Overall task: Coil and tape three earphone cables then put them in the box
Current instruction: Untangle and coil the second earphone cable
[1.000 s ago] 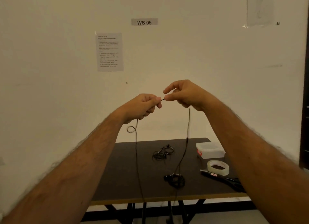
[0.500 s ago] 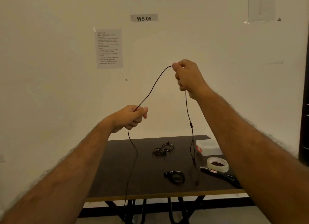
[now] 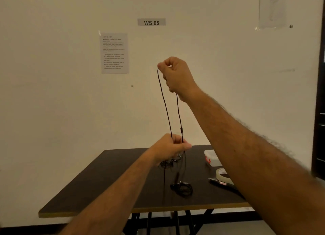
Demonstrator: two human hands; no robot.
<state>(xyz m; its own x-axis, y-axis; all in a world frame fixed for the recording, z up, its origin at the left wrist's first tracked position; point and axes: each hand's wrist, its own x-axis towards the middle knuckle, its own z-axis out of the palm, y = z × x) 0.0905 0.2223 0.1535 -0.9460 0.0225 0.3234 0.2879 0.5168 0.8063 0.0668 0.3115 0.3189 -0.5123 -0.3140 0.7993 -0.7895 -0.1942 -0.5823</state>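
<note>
At frame centre my right hand [image 3: 175,76] pinches the cable [image 3: 164,103] fold, left hand [image 3: 171,147] grips both strands below; light, limp, best held by pinching.

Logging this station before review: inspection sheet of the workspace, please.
Surface: dark table, light front edge.
Job's things: earphone cable held up in a long loop; two more earphones and on the table; lidded clear box; tape roll.
Clutter: what looks like scissors, partly hidden by the right arm.
Hands: right hand pinches the loop's top; left hand grips both strands lower.
Cables: loose ends hang toward the table.
Surroundings: wall, WS 05 sign, instruction sheet.
</note>
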